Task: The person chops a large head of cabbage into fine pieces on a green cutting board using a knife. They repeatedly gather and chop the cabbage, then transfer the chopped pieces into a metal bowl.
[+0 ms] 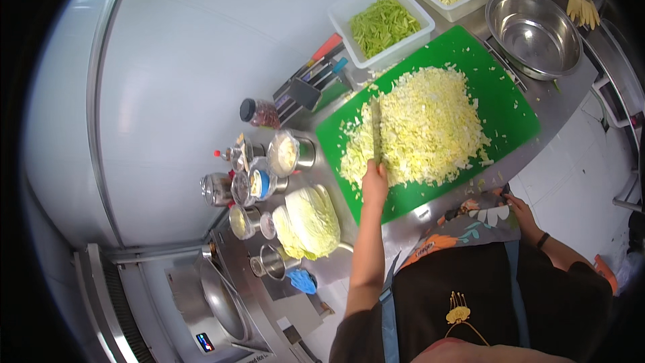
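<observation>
My left hand (pixel 375 181) grips the handle of a kitchen knife (pixel 376 131). Its blade is seen nearly edge-on and stands in finely chopped Chinese cabbage (pixel 428 126), near the left side of the heap. The heap covers much of a green cutting board (pixel 499 96), with loose bits scattered around it. My right hand (pixel 524 219) is down by my side at the edge of the patterned apron (pixel 473 227); its fingers touch the cloth, and I cannot tell whether they grip it. Whole Chinese cabbage (pixel 312 222) lies left of the board.
Behind the board stand a plastic tub of cut green vegetable (pixel 342 35) and another tub of chopped pale vegetable (pixel 453 12). A steel bowl (pixel 534 35) is at right. A knife rack (pixel 297 96), a lidded jar (pixel 262 113) and several covered containers (pixel 306 154) line the wall side.
</observation>
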Demonstrator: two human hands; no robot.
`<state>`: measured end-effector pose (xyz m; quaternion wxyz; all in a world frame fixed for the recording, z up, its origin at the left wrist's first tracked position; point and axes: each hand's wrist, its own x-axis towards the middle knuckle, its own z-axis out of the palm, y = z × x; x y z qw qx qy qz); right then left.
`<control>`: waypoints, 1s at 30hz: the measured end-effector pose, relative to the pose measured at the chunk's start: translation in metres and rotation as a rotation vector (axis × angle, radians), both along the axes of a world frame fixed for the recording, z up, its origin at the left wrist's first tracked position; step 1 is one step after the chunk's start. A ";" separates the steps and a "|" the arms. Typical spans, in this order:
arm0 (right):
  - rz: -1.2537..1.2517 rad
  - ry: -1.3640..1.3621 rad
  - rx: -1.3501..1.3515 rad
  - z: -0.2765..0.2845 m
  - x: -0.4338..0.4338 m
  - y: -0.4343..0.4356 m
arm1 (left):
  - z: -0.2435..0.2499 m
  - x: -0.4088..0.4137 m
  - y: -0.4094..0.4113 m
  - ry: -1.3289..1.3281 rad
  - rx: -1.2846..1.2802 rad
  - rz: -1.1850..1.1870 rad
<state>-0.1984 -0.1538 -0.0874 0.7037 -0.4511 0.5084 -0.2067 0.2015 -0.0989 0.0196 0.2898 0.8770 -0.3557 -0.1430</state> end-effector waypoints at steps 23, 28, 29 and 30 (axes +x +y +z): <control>-0.026 0.021 0.030 -0.014 -0.004 0.000 | 0.032 -0.047 -0.028 0.142 -0.062 -0.042; -0.039 -0.024 0.046 -0.016 -0.006 0.005 | -0.009 -0.047 -0.050 0.030 0.096 -0.235; -0.046 -0.035 0.043 -0.025 -0.007 0.003 | 0.007 -0.055 -0.045 0.066 0.030 -0.229; -0.046 -0.002 0.020 -0.016 -0.004 0.002 | 0.015 -0.060 -0.039 0.111 -0.023 -0.209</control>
